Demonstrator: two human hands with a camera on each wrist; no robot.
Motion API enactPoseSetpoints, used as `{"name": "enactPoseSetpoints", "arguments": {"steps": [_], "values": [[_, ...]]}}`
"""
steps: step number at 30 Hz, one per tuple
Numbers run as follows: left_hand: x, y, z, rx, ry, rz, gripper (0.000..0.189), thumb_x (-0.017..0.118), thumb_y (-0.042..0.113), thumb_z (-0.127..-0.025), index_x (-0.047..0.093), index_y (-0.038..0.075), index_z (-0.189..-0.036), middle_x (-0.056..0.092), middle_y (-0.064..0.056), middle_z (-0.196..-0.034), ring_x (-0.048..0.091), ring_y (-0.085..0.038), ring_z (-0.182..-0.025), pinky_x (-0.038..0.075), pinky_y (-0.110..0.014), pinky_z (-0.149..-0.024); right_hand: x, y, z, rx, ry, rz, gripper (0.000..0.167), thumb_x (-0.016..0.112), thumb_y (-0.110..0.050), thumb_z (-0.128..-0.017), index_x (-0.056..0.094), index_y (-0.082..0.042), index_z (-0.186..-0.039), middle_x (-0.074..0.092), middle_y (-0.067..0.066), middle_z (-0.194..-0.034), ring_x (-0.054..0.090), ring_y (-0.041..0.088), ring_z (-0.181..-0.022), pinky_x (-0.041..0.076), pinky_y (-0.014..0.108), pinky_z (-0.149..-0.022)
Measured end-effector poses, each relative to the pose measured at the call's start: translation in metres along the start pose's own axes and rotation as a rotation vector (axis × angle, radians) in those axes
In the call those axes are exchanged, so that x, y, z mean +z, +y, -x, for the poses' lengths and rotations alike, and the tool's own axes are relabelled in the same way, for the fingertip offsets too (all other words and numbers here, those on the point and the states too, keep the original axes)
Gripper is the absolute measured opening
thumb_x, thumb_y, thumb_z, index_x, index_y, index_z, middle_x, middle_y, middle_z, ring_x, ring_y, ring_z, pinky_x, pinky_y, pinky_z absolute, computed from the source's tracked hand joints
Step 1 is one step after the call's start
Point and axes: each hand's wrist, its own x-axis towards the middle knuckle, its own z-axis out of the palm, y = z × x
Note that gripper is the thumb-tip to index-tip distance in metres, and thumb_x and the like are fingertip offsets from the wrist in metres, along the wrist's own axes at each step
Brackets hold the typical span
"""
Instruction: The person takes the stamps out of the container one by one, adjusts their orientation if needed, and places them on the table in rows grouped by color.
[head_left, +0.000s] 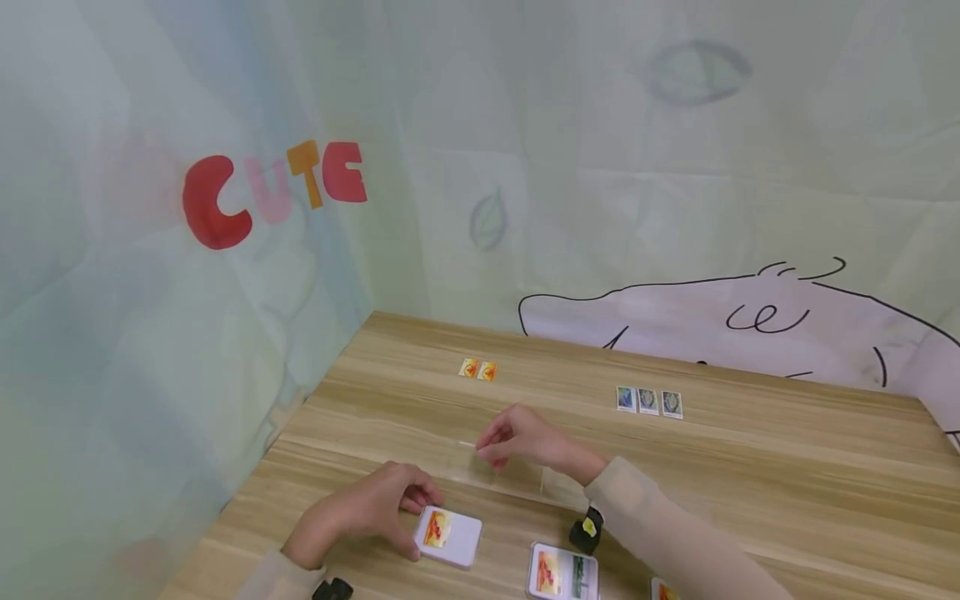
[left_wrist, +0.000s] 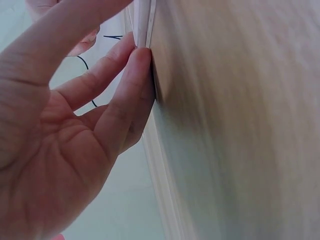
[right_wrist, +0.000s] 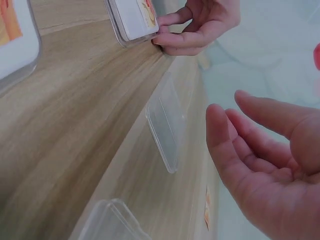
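My left hand [head_left: 378, 504] grips a clear plastic case [head_left: 468, 558] by its side, thumb on the near edge and fingers at the far corner. Inside it lies a white insert with a small orange picture card [head_left: 437, 528] at its left. In the left wrist view, fingertips meet the thin edge of the case [left_wrist: 143, 22]. My right hand [head_left: 525, 442] hovers over the table farther back, fingers bent loosely, nothing between thumb and fingertips in the right wrist view. Below that hand lies a clear plastic lid [right_wrist: 167, 125], with another clear piece [right_wrist: 112, 222] beside it.
A second case [head_left: 564, 571] with an orange and a green picture lies at the front, and part of a third [head_left: 663, 590] shows under the right sleeve. Two orange cards [head_left: 478, 369] and three bluish-grey cards [head_left: 648, 402] lie farther back on the wooden table [head_left: 787, 467]. Printed cloth [head_left: 450, 208] hangs behind.
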Motion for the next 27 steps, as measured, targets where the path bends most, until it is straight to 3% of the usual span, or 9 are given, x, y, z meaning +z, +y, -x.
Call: {"name": "enactPoseSetpoints", "arguments": {"steps": [13,19,23,27], "values": [[0.0,0.001,0.001,-0.004,0.005,-0.009,0.055,0.093,0.002,-0.06,0.066,-0.001,-0.107,0.065,-0.007,-0.106,0.063,-0.015,-0.093,0.055,-0.03,-0.084,0.012,-0.002,-0.004,0.025,-0.02,-0.034,0.016,0.069,-0.002,-0.092,0.07,0.013,-0.099,0.07,0.026,-0.089,0.065,0.015,-0.065,0.058,0.047,-0.072],[-0.001,0.001,0.001,-0.001,0.007,-0.02,0.054,0.093,0.003,-0.06,0.066,0.0,-0.107,0.066,-0.006,-0.106,0.063,-0.014,-0.093,0.055,-0.03,-0.084,0.019,-0.002,-0.009,0.015,-0.02,-0.022,0.014,0.069,-0.001,-0.091,0.071,0.011,-0.097,0.071,0.021,-0.085,0.065,0.012,-0.065,0.057,0.032,-0.066],[-0.001,0.001,0.001,0.0,0.006,-0.021,0.054,0.093,0.003,-0.06,0.066,-0.001,-0.107,0.066,-0.007,-0.106,0.063,-0.014,-0.093,0.055,-0.03,-0.084,0.026,-0.004,-0.01,0.003,-0.011,0.003,0.008,0.07,0.002,-0.089,0.072,0.01,-0.092,0.072,0.016,-0.081,0.065,0.01,-0.064,0.059,0.038,-0.067],[-0.001,0.001,0.001,0.01,0.004,-0.024,0.055,0.093,0.004,-0.06,0.066,-0.002,-0.108,0.066,-0.009,-0.107,0.064,-0.014,-0.093,0.055,-0.03,-0.084,0.031,-0.004,-0.011,-0.002,-0.02,0.012,0.007,0.071,0.003,-0.088,0.072,0.009,-0.091,0.072,0.017,-0.08,0.068,0.019,-0.066,0.059,0.041,-0.067]]}}
